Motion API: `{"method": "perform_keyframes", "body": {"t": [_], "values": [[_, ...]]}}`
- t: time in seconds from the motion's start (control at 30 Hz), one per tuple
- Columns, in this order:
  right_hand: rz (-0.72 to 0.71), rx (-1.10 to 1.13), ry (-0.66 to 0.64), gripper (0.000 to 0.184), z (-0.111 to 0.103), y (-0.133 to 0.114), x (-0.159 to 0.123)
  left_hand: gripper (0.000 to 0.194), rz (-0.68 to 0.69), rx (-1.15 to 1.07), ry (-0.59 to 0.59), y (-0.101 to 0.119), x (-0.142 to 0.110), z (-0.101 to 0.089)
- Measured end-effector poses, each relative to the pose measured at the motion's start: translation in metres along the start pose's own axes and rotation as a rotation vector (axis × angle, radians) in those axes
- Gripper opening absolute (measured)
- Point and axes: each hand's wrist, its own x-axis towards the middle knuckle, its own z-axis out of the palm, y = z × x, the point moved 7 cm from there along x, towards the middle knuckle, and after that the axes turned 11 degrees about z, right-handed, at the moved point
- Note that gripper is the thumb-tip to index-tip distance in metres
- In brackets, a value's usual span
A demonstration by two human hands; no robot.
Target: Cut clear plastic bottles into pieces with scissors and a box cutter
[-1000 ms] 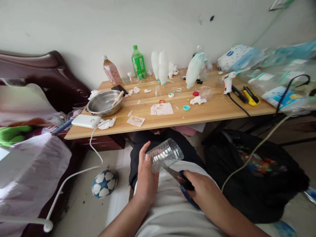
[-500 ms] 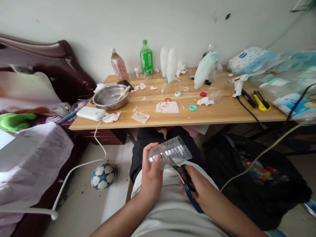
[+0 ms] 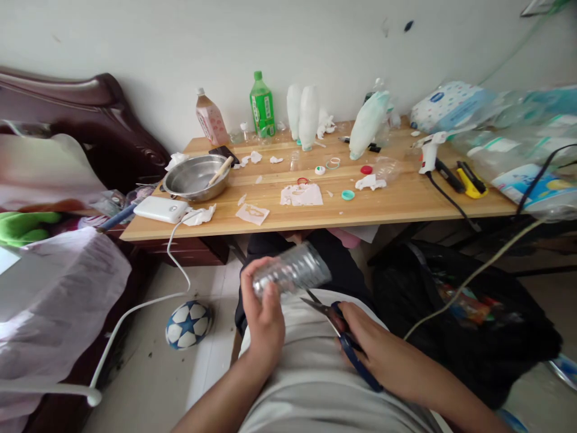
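Wooden table (image 3: 406, 195), cluttered, beyond held bottle (image 3: 295, 270)

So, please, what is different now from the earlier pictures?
The left hand has moved the clear plastic piece slightly left since the previous picture. The scissors in the right hand, their tips hard to see before, now show open, near its lower side. Neither hand let go; the things on the table stayed put.

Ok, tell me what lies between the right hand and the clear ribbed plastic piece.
The head view shows scissors there: the right hand grips the handles, and the parted blades point toward the clear ribbed plastic piece.
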Motion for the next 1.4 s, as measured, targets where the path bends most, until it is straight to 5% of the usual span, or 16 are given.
{"method": "perform_keyframes", "body": {"t": [0.07,0.17,0.4,0.7,0.9,1.07,1.4], "values": [[-0.003,0.002,-0.003,0.029,-0.001,0.002,-0.002,0.033,-0.167,-0.117,0.119,-0.014,0.01,-0.005],[-0.013,-0.013,0.026,0.027,0.0,-0.002,-0.003,0.029,-0.302,-0.266,0.104,-0.021,0.018,0.003],[-0.01,-0.081,0.096,0.024,0.005,-0.033,0.006,0.037,-0.713,-0.408,0.171,-0.03,-0.019,0.02],[0.063,-0.081,0.085,0.025,0.005,-0.031,0.004,0.039,-0.592,-0.387,0.101,-0.031,-0.017,0.017],[0.016,-0.078,0.082,0.033,0.008,-0.035,0.003,0.04,-0.5,-0.278,-0.089,-0.025,-0.024,0.023],[0.058,-0.031,0.094,0.032,0.007,-0.03,-0.001,0.044,-0.431,-0.342,-0.008,-0.026,-0.018,0.02],[0.074,-0.002,0.081,0.028,0.007,-0.03,-0.004,0.036,-0.407,-0.214,-0.044,-0.03,-0.02,0.015]]}}
